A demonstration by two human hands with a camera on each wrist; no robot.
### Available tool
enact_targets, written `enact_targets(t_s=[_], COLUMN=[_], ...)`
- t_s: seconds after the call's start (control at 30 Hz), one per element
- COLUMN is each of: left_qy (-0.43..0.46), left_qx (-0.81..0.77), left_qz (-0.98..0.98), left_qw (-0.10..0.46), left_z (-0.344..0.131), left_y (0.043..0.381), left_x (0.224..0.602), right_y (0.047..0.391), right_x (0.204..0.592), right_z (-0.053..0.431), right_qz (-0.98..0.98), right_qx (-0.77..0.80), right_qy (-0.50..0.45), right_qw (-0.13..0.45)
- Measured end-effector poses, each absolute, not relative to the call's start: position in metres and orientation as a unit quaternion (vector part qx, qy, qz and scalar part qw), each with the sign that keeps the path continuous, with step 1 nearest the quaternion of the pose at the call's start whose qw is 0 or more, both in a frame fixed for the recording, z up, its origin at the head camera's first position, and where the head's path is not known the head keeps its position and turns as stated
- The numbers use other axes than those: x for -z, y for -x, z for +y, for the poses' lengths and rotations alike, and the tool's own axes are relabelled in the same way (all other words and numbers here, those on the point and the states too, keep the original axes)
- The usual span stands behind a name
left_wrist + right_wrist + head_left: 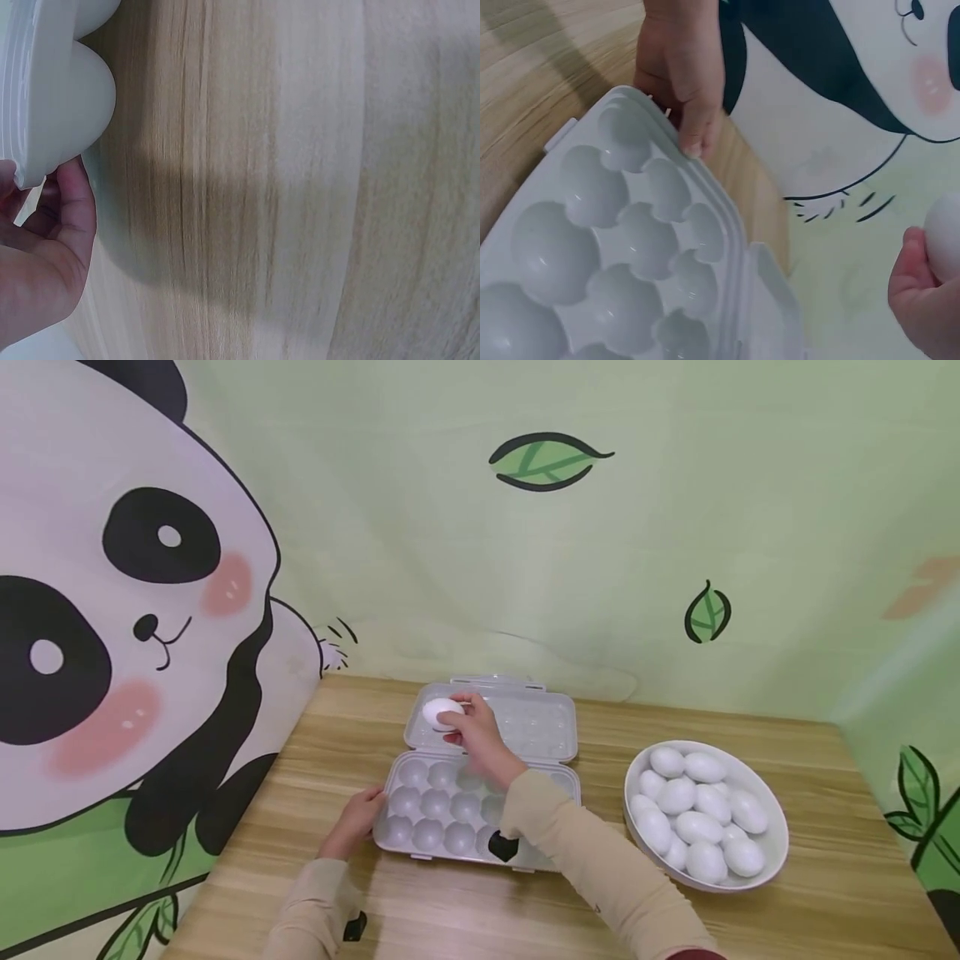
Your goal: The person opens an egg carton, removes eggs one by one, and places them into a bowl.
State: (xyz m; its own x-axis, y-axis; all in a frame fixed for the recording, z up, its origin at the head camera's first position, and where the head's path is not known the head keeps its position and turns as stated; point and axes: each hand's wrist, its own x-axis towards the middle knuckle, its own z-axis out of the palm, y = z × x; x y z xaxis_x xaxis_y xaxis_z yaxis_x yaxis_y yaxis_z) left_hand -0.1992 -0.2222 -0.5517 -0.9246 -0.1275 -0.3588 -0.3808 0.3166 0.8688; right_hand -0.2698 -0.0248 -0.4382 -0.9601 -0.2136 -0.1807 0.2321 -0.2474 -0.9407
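A white egg is pinched between the thumb and fingers of my right hand, held above the raised lid side of the egg carton. The same egg shows at the right edge of the right wrist view. My left hand grips the left rim of the plastic egg carton, thumb on top and fingers curled under the edge in the left wrist view. The carton lies open, its lid folded back toward the wall. The cups in view hold no eggs; my right forearm hides some on the right.
To the right stands a white bowl heaped with white eggs. Both rest on a wood-grain table. A green wall covering with a printed panda rises behind and to the left.
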Motion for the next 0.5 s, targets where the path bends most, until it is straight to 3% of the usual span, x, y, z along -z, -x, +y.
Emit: enact_targets(t_s=[0.27, 0.5], left_qy=[0.154, 0.147], left_qx=[-0.551, -0.542], left_qz=[0.812, 0.819], left_qw=[0.113, 0.117], left_z=[-0.225, -0.222], left_y=[0.199, 0.2], left_x=[0.555, 0.553], right_y=[0.268, 0.269], right_x=[0.411, 0.396], right_z=[0.024, 0.095], right_qz=[0.673, 0.699], right_qx=[0.726, 0.701], right_qy=[-0.022, -0.02], right_qw=[0.14, 0.14])
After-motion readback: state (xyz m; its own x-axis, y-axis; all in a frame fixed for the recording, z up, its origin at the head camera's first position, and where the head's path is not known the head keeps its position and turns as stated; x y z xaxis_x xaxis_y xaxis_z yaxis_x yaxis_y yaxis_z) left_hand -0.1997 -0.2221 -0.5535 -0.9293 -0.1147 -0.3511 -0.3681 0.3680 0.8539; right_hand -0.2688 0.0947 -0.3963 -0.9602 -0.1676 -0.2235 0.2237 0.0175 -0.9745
